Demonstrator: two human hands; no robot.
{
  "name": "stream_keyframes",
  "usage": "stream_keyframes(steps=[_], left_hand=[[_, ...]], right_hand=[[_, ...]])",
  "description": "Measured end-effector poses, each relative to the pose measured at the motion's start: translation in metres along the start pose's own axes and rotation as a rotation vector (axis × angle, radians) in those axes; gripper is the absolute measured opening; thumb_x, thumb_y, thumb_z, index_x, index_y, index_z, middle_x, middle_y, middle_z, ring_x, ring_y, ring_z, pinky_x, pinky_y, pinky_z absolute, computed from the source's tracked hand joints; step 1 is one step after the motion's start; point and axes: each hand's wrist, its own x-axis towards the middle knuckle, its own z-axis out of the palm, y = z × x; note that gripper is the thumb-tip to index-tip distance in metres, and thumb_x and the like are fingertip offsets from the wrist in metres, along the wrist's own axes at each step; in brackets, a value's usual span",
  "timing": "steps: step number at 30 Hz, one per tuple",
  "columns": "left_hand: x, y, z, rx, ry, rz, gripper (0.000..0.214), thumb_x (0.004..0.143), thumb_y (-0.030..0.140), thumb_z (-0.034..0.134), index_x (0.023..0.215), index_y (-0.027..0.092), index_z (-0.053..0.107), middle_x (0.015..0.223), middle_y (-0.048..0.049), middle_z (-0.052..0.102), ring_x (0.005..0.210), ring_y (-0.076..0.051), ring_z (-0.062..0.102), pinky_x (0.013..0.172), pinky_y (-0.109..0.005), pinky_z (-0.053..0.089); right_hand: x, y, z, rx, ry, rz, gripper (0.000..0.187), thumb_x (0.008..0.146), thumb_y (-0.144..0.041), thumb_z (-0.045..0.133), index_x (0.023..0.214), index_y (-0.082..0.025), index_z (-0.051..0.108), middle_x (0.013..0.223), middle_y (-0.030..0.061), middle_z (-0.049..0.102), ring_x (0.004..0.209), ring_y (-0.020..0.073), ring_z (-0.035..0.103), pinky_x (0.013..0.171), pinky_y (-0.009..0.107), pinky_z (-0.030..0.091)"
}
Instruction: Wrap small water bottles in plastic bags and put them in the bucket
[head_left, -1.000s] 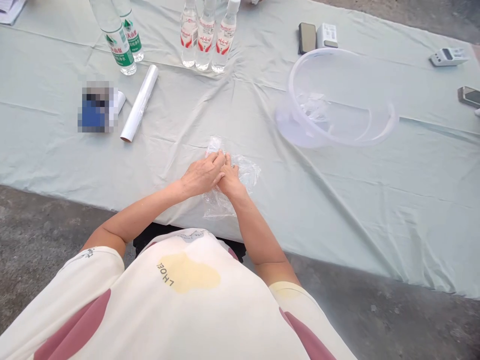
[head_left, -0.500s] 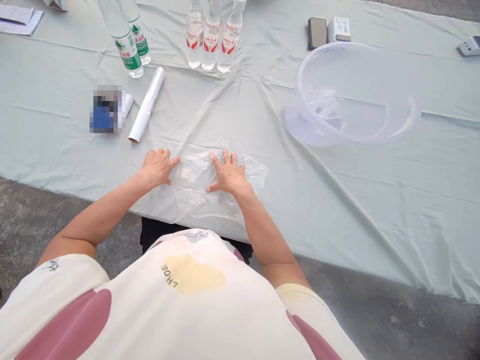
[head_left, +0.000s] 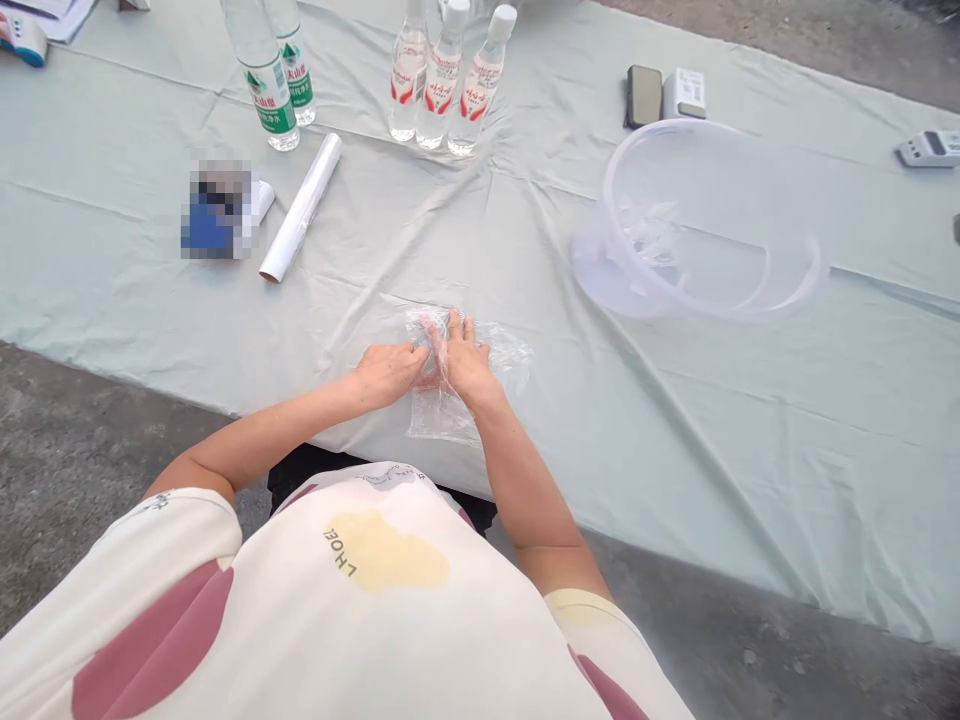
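A thin sheet of clear plastic film (head_left: 442, 418) lies crumpled on the cloth in front of me, its left part folded over to the right. My left hand (head_left: 391, 373) is closed, pinching the folded edge of the film. Close beside it, my right hand (head_left: 468, 365) lies flat on the sheet with fingers apart, and some film covers its thumb side. Up and left of my hands rests a white roll of plastic wrap (head_left: 304, 210) with a cardboard core.
A blurred-out blue item (head_left: 217, 212) sits left of the roll. Green-labelled water bottles (head_left: 270, 105) and three red-labelled bottles (head_left: 442, 85) stand behind. To the right is a translucent plastic tub (head_left: 611, 200) with clear plastic inside. Small devices (head_left: 643, 97) lie beyond it.
My left hand has moved right, bringing the film's left side over toward my right hand. The right hand stays pressed on the sheet. The view has shifted slightly.
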Motion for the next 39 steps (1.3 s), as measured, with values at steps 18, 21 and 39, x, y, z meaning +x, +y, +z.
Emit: stream_keyframes(steps=[18,21,39], left_hand=[[-0.006,-0.044,0.0,0.062,0.599,0.712,0.032,0.093,-0.001,0.041,0.085,0.02,0.063,0.118,-0.0028,0.073,0.127,-0.017,0.059,0.105,-0.037,0.045],[-0.024,-0.078,0.004,0.153,0.511,0.737,0.031,0.095,0.001,0.042,0.081,0.021,0.062,0.105,-0.0009,0.077,0.119,-0.016,0.064,0.103,-0.035,0.046],[-0.033,-0.09,0.009,-0.042,0.029,0.285,0.04,0.101,0.032,0.035,0.081,0.018,0.068,0.099,-0.0088,0.073,0.098,-0.021,0.065,0.078,-0.032,0.044]], right_hand=[[0.0,-0.002,0.001,0.044,-0.007,0.005,0.102,0.083,-0.045,0.072,0.162,-0.033,0.008,0.169,0.0171,-0.007,0.155,0.0439,-0.002,0.112,0.068,0.03],[-0.003,-0.005,-0.005,0.06,-0.026,0.012,0.118,0.072,-0.05,0.082,0.161,-0.036,0.006,0.168,0.019,-0.008,0.154,0.0454,-0.003,0.111,0.069,0.028],[-0.002,-0.007,-0.007,0.051,-0.057,0.017,0.124,0.069,-0.052,0.084,0.161,-0.037,0.001,0.168,0.0195,-0.009,0.154,0.0468,-0.003,0.109,0.068,0.034]])
